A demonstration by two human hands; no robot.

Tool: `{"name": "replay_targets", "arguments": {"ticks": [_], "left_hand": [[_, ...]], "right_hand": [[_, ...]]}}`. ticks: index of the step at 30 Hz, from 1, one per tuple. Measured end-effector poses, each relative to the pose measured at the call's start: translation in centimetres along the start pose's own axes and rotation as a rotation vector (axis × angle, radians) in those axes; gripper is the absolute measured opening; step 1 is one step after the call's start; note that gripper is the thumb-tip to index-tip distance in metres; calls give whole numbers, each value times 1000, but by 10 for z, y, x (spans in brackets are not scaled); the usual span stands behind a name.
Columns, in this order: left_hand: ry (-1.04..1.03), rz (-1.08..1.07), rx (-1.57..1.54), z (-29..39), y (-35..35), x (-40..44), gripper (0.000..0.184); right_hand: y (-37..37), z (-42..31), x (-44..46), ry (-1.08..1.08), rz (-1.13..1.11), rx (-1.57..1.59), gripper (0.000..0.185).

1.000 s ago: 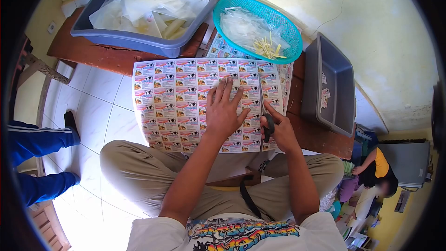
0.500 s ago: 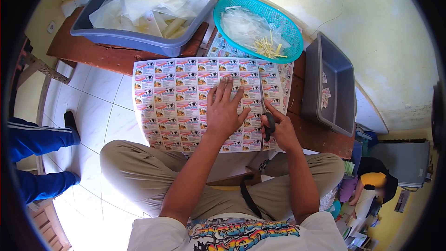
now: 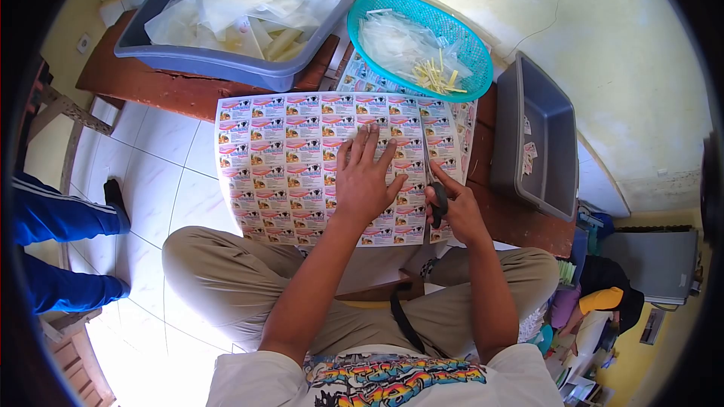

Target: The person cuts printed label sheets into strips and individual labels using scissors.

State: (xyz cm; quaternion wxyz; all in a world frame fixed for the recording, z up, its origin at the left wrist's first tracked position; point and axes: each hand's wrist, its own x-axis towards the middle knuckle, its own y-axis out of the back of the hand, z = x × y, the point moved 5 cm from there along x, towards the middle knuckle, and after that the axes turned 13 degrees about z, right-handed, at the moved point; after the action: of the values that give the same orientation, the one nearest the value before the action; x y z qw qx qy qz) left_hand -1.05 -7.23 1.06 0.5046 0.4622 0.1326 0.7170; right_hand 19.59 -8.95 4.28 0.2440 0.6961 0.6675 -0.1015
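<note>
A large sheet of printed labels (image 3: 271, 173) lies before me, its near edge reaching over my lap. My left hand (image 3: 367, 173) rests flat on the sheet, fingers spread. Black-handled scissors (image 3: 438, 203) are gripped in my right hand (image 3: 461, 211), near the sheet's right side. Their blades point away from me along a cut line between the last column and the rest. The right-hand strip (image 3: 440, 132) stands slightly apart from the sheet along that cut. More printed sheets show beneath at the right.
A blue-grey tub (image 3: 204, 68) of plastic pouches stands at the back left. Beside it a turquoise basket (image 3: 483, 79) holds clear packets and yellow strips. A grey bin (image 3: 554, 143) with a few cut labels is on the right. Blue-trousered legs (image 3: 68, 215) appear left; another person (image 3: 603, 298) bends at lower right.
The scissors and right hand have shifted very slightly, and the strip's near end has parted a little more from the sheet. My left hand stays put. The person at lower right has moved.
</note>
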Motion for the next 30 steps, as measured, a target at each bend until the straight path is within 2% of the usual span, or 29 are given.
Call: {"name": "replay_targets", "arguments": {"ticks": [30], "left_hand": [[-6,-8,-12,0,4,-2,65]], "right_hand": [[5,-1,-1,9,-26,7,75]]}}
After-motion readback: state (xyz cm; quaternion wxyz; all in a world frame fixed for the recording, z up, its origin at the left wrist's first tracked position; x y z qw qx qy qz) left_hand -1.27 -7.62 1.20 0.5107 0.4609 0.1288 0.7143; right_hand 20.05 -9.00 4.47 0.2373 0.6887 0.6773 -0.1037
